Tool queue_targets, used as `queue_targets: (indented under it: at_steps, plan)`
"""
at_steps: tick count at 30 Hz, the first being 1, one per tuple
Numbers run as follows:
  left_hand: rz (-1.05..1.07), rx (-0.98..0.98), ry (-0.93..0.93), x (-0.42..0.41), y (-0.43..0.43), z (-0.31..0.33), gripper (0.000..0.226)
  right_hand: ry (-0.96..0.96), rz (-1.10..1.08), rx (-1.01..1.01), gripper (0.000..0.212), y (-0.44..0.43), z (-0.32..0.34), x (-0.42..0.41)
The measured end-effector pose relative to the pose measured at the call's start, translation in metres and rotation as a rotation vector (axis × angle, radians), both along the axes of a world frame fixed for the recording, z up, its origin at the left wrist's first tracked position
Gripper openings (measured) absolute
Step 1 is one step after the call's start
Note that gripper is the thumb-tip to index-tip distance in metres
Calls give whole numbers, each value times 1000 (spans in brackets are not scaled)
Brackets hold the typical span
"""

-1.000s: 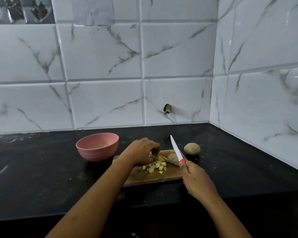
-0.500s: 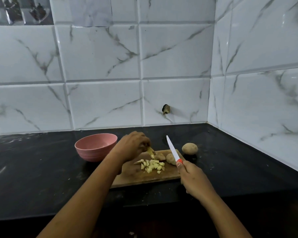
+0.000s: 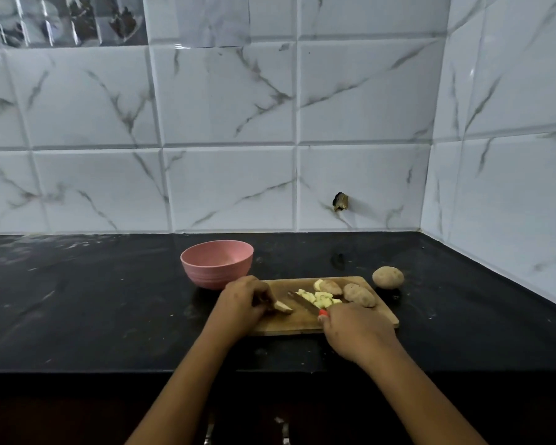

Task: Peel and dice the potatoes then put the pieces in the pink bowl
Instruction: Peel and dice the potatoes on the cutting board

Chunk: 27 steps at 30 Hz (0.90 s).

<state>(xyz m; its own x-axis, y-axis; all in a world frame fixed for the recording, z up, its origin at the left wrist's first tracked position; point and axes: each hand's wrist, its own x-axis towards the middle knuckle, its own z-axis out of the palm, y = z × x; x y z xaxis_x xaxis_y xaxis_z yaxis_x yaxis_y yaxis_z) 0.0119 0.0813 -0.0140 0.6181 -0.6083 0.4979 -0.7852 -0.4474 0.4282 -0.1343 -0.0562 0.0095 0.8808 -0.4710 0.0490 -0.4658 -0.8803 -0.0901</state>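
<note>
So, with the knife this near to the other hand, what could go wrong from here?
1. The knife points toward the left hand, whose fingers pinch a small potato piece; a slip could cut them.
2. The diced pieces lie right beside the right hand and might be knocked off the cutting board.
3. The whole potato lies loose on the counter and could roll.

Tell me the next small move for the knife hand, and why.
Probably bring the knife down across the potato piece and slice it. The left hand pins that piece on the cutting board, the right hand grips the knife with its blade just beside the piece, and the piece looks larger than the diced pieces nearby.
</note>
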Motion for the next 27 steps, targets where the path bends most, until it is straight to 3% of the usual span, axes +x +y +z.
queue_targets:
  at_steps: [6, 10, 12, 15, 20, 27]
  plan:
    - [5, 87, 199, -4, -7, 9, 23, 0, -50, -32, 38, 7, 1, -4]
    - [-30, 88, 269, -3, 0, 8, 17, -40, 0, 50, 28, 16, 5, -10]
    - [-11, 98, 290, -4, -1, 4, 27, -57, 35, 90, 24, 25, 8, -12]
    - [97, 59, 291, -9, -10, -1, 38, -60, 79, 83, 26, 34, 12, -11]
    - [178, 55, 272, -13, -15, -7, 35, 41, 68, 61, 39, 40, 23, -3]
    - [242, 118, 199, -14, -18, -13, 30, 73, 58, 29, 34, 47, 32, 7]
